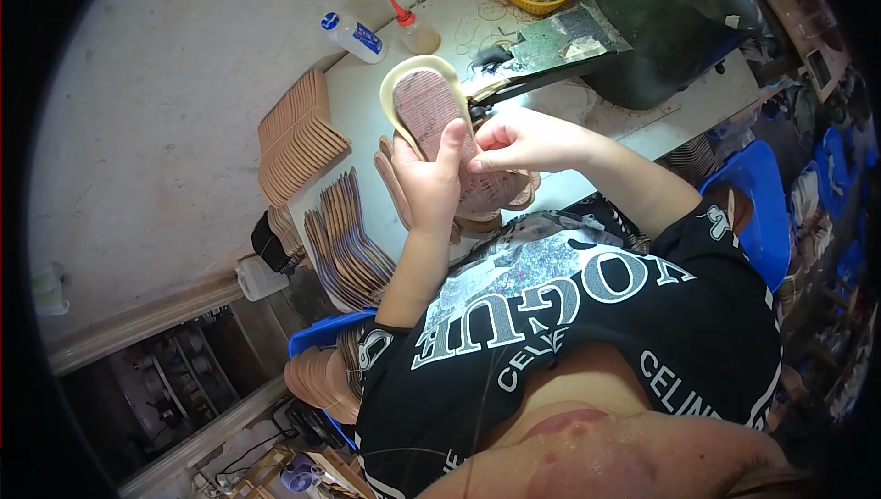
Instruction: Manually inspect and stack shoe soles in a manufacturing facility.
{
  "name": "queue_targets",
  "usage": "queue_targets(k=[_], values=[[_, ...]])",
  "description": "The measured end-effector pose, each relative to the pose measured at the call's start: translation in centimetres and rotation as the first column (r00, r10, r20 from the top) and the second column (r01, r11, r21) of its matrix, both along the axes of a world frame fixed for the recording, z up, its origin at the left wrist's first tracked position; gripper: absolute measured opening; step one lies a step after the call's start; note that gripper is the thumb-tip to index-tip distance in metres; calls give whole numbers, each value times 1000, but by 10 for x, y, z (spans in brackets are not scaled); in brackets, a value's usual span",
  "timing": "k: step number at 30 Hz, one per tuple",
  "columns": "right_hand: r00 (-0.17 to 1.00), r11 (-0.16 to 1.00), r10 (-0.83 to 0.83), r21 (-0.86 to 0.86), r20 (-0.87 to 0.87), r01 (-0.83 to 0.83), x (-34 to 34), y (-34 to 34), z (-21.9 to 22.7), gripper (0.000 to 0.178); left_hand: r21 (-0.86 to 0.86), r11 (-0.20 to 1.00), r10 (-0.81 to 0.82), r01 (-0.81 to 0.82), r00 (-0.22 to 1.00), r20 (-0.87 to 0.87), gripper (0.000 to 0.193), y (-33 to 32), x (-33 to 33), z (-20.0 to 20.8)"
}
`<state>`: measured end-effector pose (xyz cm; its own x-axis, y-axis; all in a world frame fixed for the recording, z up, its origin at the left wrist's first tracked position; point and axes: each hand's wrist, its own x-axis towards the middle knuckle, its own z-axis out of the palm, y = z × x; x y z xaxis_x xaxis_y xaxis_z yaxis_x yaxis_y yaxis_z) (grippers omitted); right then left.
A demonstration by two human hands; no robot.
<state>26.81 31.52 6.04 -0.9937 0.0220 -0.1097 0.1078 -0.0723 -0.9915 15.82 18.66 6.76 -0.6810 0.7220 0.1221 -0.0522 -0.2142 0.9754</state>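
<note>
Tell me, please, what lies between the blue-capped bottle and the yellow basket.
In the head view, a red-nozzled squeeze bottle is between the blue-capped bottle and the yellow basket, with thin loose strands nearer the basket.

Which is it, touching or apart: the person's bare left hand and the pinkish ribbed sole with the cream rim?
Touching. The head view shows the left hand gripping the sole by its edge, thumb lying over the ribbed face.

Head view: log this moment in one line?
left hand: holding cream-rimmed, pinkish oval sole; right hand: at sole's edge; nearby: dark green machine
</note>
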Motion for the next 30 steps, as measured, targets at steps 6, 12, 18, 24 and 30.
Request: queue_targets(k=[6,12,18,24,30], values=[[993,993,-118,-20,-30,117,2,-6,-13,31,-28,996,89,-89,996,-2,36,18,-10,-3],[982,936,-165,-300,86,184,19,-1,-28,40,-67,998,16,-14,999,32,36,58,-65,-19],[933,836,-336,-416,128,358,30,5,-29,39,-298,952,24,-74,986,-166,50,94,-75,-49],[905,752,-410,-520,111,405,29,-1,-20,32,-430,894,16,-128,967,-253,54,108,-88,-52],[940,712,-252,-613,231,342,26,-13,-28,29,-531,839,-44,-115,960,-278,52,115,-99,-46]])
